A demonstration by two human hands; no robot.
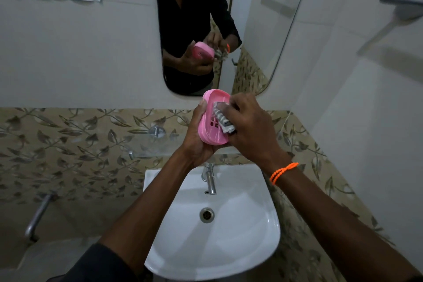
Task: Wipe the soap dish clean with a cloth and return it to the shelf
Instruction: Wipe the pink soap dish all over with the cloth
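Holding one soap dish (pixel 211 119) – left hand (pixel 198 137); right hand (pixel 249 126) pressing one cloth (pixel 223 119) inside.

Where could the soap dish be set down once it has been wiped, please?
The glass shelf looks bare between its two metal brackets, left of the hands. The sink rim left of the tap is also free. It is crowded mid-air above the tap: the left hand holds the soap dish, the right hand the cloth.
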